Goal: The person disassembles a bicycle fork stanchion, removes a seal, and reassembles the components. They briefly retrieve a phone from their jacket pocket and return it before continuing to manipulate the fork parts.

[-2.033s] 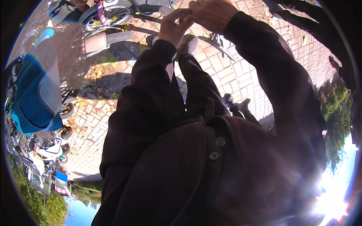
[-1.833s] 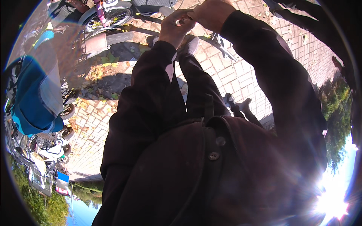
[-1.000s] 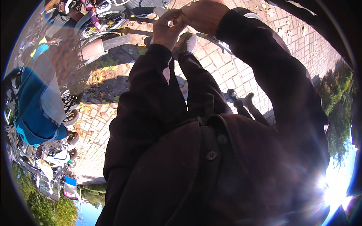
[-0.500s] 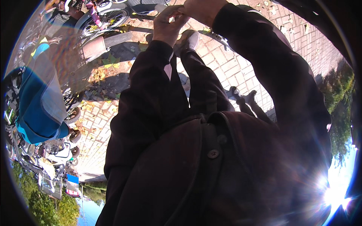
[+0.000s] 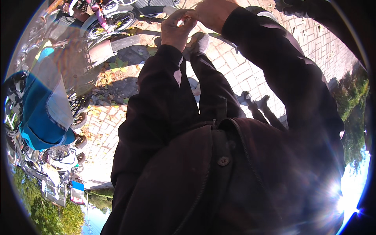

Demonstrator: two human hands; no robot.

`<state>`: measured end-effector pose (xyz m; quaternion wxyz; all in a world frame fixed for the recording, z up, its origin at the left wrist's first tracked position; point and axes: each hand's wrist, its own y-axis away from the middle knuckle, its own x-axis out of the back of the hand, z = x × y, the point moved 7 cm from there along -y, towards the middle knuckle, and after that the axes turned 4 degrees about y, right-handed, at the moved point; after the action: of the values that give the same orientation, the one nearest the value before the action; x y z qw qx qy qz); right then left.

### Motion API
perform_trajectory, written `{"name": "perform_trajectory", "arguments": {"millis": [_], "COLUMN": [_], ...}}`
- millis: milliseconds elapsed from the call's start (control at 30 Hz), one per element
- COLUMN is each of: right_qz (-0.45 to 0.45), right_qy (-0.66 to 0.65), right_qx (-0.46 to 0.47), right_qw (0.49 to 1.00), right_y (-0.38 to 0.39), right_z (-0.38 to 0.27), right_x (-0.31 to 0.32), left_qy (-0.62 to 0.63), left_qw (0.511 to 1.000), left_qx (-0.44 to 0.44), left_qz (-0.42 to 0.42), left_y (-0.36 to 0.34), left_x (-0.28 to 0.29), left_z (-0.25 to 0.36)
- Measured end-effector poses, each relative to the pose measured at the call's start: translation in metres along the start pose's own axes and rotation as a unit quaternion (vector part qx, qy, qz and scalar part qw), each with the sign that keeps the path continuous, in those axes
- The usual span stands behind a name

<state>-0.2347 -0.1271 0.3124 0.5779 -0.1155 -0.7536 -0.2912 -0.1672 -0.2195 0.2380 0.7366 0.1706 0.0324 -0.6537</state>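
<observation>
Both arms, in dark sleeves, reach to the top edge of the head view, where the hands meet in front of me. My left hand (image 5: 176, 32) is closed, its thumb and forefinger pinched together with the fingertips against my right hand. My right hand (image 5: 213, 15) is also closed, its fingers bent toward the left fingertips and partly cut off by the top edge. Whatever lies between the fingertips is too small or hidden to make out. Beneath the hands shows a grey shoe (image 5: 201, 42) on the brick paving (image 5: 239, 70).
A bicycle wheel (image 5: 111, 24) with a pink frame part stands left of my hands. Farther left, a blue and grey cloth cover (image 5: 47, 109) hangs among several parked cycles. Fallen leaves (image 5: 117, 64) litter the ground. Strong sun glares at the lower right.
The whole view has shifted slightly, so things sit a little lower and to the right. My hands stay together, the right one showing a bit more of itself.
</observation>
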Motion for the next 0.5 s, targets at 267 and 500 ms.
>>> {"name": "perform_trajectory", "arguments": {"millis": [267,500], "right_qz": [-0.049,0.061], "right_qy": [0.008,-0.004], "right_qx": [-0.034,-0.058], "right_qw": [0.998,0.996], "right_y": [0.001,0.001], "right_z": [0.001,-0.006], "right_x": [-0.012,0.004], "left_qy": [-0.029,-0.008], "left_qw": [0.999,1.0], "left_qx": [0.021,-0.003], "left_qz": [-0.001,-0.008], "left_y": [0.001,-0.001], "left_x": [0.001,0.002], "left_z": [-0.008,-0.006]}}
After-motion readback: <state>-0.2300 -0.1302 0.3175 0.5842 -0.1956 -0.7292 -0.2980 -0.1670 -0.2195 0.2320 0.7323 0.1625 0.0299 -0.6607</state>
